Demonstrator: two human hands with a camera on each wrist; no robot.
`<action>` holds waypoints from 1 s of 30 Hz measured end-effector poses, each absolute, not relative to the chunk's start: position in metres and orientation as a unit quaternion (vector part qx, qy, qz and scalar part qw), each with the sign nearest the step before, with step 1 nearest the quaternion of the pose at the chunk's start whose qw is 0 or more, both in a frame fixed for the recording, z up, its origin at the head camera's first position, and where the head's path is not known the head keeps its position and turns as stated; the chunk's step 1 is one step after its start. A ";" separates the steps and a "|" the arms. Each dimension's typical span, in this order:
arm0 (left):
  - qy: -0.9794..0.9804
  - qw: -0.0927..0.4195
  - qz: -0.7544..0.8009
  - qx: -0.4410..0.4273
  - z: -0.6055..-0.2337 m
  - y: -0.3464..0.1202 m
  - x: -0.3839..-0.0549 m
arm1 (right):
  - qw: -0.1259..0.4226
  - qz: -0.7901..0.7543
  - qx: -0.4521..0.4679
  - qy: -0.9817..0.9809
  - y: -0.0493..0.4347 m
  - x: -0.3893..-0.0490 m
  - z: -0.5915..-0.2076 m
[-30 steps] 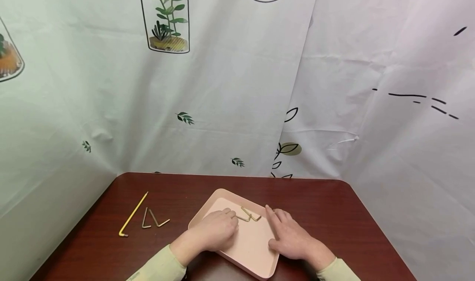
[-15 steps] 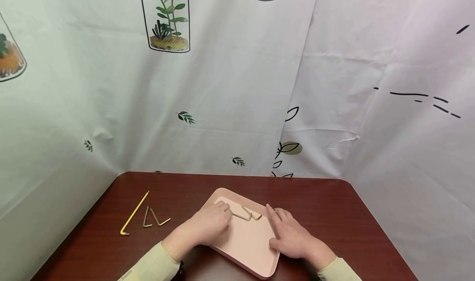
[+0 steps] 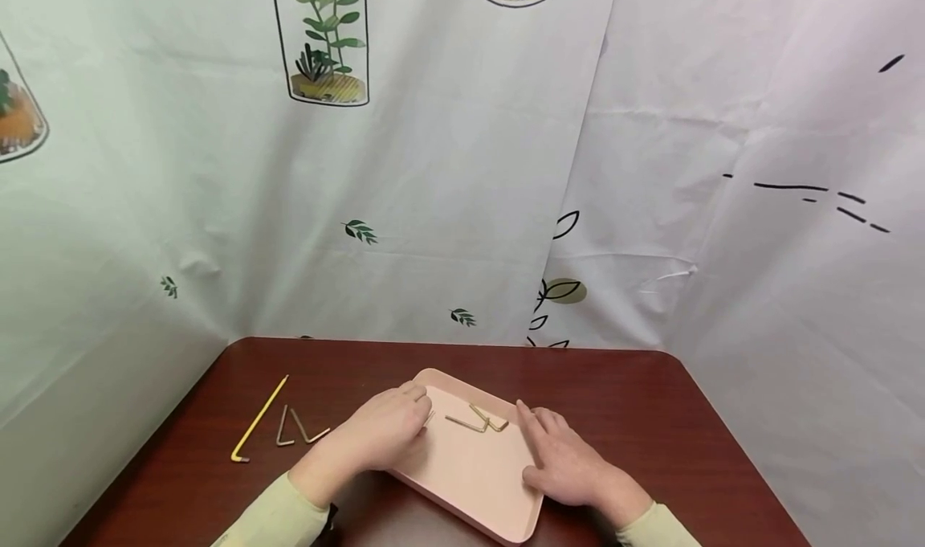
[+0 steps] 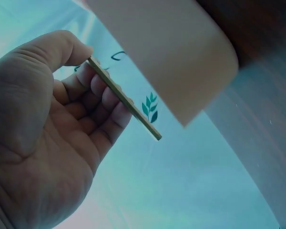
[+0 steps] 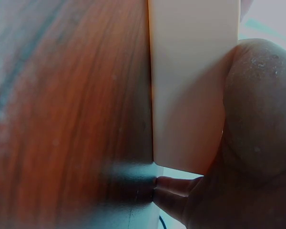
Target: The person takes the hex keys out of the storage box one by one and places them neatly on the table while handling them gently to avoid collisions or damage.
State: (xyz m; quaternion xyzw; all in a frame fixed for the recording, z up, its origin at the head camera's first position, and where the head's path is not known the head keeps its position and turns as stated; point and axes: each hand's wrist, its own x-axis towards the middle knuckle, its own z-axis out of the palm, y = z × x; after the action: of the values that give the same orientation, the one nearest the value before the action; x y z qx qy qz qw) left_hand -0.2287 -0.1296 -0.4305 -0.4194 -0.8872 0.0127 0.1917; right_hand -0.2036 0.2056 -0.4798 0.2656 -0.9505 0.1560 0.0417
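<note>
My left hand (image 3: 390, 426) pinches a brass-coloured hex key (image 4: 124, 98) between thumb and fingertips over the left side of a pink tray (image 3: 477, 471). In the left wrist view its straight shaft shows; in the head view only a short end (image 3: 429, 419) shows past the fingers. My right hand (image 3: 571, 459) holds the tray's right rim, its thumb over the edge and its other fingers along the outside. The right wrist view shows the tray's outer wall (image 5: 190, 81) beside the thumb. Two more hex keys lie crossed in the tray, one (image 3: 462, 423) nearer the left hand, the other (image 3: 499, 426) behind.
On the dark red table (image 3: 636, 410), left of the tray, lie a long yellow hex key (image 3: 258, 420) and two smaller hex keys, one (image 3: 282, 430) beside the other (image 3: 302, 426). White printed cloth (image 3: 448, 169) rises behind the table and at both sides.
My left hand has moved left across the tray, carrying the hex key away from the two crossed ones. My right hand stays at the right rim, and the tray has not visibly moved.
</note>
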 end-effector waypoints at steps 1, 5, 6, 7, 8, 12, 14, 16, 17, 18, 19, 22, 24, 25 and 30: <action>-0.888 0.192 0.012 -0.419 -0.430 -0.131 -0.230 | 0.042 0.156 0.265 -0.951 0.205 -0.204 -0.480; -0.895 0.184 0.009 -0.406 -0.427 -0.138 -0.231 | 0.043 0.155 0.265 -0.951 0.205 -0.203 -0.479; -0.897 0.183 0.008 -0.403 -0.426 -0.140 -0.232 | 0.043 0.155 0.265 -0.951 0.205 -0.203 -0.479; -0.897 0.183 0.008 -0.402 -0.426 -0.142 -0.232 | 0.043 0.155 0.265 -0.951 0.205 -0.203 -0.479; -0.898 0.185 0.007 -0.400 -0.426 -0.144 -0.233 | 0.043 0.156 0.265 -0.951 0.205 -0.203 -0.479; -0.898 0.193 0.009 -0.395 -0.427 -0.151 -0.236 | 0.042 0.157 0.264 -0.951 0.205 -0.204 -0.478; -0.899 0.193 0.007 -0.393 -0.427 -0.155 -0.237 | 0.041 0.156 0.264 -0.951 0.205 -0.204 -0.479; -0.901 0.191 0.005 -0.389 -0.427 -0.159 -0.238 | 0.040 0.154 0.264 -0.951 0.205 -0.204 -0.479; -0.901 0.191 0.003 -0.388 -0.426 -0.161 -0.238 | 0.040 0.155 0.264 -0.951 0.205 -0.204 -0.479; -0.902 0.192 0.001 -0.388 -0.426 -0.163 -0.239 | 0.040 0.156 0.263 -0.951 0.205 -0.204 -0.480; -0.902 0.192 -0.002 -0.388 -0.425 -0.165 -0.239 | 0.039 0.156 0.263 -0.951 0.205 -0.204 -0.480; -0.899 0.200 -0.007 -0.389 -0.424 -0.170 -0.239 | 0.039 0.157 0.262 -0.951 0.205 -0.204 -0.480; -0.899 0.201 -0.013 -0.388 -0.425 -0.174 -0.239 | 0.040 0.156 0.262 -0.952 0.205 -0.204 -0.480; -0.900 0.202 -0.014 -0.386 -0.425 -0.176 -0.240 | 0.040 0.155 0.262 -0.952 0.205 -0.204 -0.480; -0.904 0.200 -0.018 -0.377 -0.426 -0.185 -0.242 | 0.038 0.154 0.262 -0.952 0.205 -0.205 -0.481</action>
State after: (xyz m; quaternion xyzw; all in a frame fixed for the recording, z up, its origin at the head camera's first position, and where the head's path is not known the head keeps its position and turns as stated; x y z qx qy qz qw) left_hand -0.2416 -0.1846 -0.4256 -0.3769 -0.9043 -0.0182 0.1995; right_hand -0.2045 0.2052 -0.4807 0.2624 -0.9518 0.1542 0.0381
